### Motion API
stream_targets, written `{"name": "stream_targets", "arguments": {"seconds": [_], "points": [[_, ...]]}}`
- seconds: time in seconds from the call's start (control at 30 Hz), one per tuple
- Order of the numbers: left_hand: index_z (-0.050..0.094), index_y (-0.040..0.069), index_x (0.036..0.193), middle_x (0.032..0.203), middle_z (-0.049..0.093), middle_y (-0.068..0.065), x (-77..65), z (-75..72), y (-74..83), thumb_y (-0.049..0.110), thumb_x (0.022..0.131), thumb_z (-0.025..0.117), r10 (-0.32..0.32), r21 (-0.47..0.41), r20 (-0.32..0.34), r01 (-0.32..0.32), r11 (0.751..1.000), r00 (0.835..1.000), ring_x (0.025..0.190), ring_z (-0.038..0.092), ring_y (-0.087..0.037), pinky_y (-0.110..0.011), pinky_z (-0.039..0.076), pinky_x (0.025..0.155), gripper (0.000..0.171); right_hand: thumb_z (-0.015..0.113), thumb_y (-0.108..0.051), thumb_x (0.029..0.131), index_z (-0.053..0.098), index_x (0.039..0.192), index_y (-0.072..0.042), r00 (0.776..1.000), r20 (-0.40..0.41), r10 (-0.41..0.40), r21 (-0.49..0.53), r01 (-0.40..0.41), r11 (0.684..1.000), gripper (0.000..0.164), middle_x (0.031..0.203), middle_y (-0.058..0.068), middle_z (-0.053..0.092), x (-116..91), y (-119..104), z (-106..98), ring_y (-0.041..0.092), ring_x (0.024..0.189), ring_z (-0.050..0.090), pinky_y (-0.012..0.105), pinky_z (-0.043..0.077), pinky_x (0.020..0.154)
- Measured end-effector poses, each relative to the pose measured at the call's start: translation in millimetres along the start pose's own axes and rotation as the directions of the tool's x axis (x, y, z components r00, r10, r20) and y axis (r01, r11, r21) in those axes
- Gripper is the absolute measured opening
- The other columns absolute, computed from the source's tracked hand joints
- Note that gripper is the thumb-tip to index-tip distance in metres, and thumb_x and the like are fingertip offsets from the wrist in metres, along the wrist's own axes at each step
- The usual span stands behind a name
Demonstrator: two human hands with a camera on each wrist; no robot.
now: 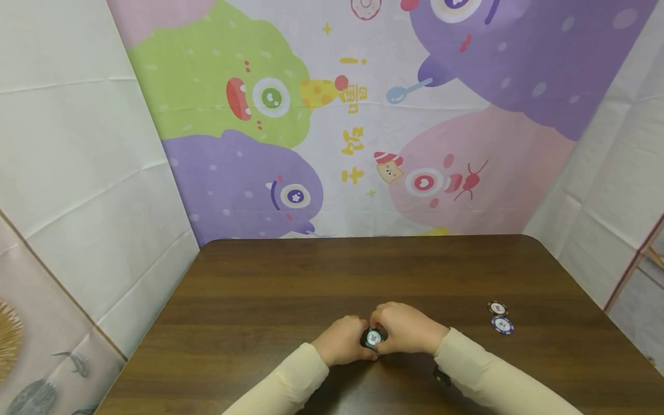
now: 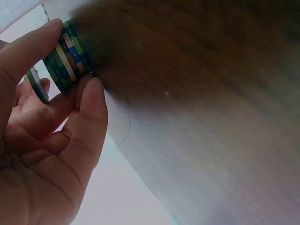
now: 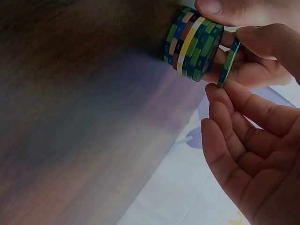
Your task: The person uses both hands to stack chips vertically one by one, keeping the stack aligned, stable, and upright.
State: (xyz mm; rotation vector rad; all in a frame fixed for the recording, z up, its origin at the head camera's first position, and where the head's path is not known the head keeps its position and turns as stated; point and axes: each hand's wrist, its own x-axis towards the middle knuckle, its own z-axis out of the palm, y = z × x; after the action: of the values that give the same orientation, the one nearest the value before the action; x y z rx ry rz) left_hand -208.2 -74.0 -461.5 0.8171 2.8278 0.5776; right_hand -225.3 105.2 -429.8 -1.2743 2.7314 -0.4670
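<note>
A stack of poker chips (image 3: 192, 44) stands on the table, its edges mixing green, yellow, white, brown and blue. My left hand (image 1: 343, 340) grips the stack between thumb and fingers. Just above it, my right hand (image 1: 407, 328) pinches a single green poker chip (image 3: 229, 62) by its edge, thumb on one side and fingertips on the other. A small gap separates this chip from the top of the stack. From the head view its white face reads 20 and it covers most of the stack. In the left wrist view, the stack's side (image 2: 70, 58) shows between my left thumb and fingers.
Right of my hands, a black-edged chip (image 1: 497, 308) and a blue-and-white chip (image 1: 502, 325) lie touching or overlapping on the brown wooden table (image 1: 259, 282). Behind the table hangs a cartoon-printed cloth (image 1: 353, 213). A dark band (image 1: 442, 377) shows at my right sleeve.
</note>
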Motion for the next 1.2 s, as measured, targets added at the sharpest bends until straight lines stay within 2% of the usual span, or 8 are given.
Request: {"name": "stream_targets", "arguments": {"seconds": [0.83,1.2], "points": [[0.065,0.016,0.084,0.073,0.056,0.012,0.2,-0.4,-0.7,0.032,0.074,0.085,0.003,-0.021,0.003,-0.003,1.000,1.000,0.065,0.043,-0.001,-0.018,0.039,0.058,0.028,0.081,-0.021,0.074,0.071,0.092,-0.010,1.000,0.009,0.019,-0.008,-0.019,1.000,0.024,0.082,-0.007,0.062,0,5,6,0.001,0.069,0.045,0.019,0.043,0.063],[0.065,0.016,0.085,0.073,0.056,0.013,1.1,0.0,-1.6,0.033,0.075,0.084,0.005,-0.022,0.005,-0.005,1.000,1.000,0.066,0.043,-0.001,-0.018,0.039,0.058,0.027,0.080,-0.023,0.076,0.073,0.101,-0.009,0.999,0.006,0.040,0.027,-0.040,0.999,0.029,0.094,-0.003,0.068,-3,8,8,0.001,0.076,0.053,0.021,0.048,0.069]]}}
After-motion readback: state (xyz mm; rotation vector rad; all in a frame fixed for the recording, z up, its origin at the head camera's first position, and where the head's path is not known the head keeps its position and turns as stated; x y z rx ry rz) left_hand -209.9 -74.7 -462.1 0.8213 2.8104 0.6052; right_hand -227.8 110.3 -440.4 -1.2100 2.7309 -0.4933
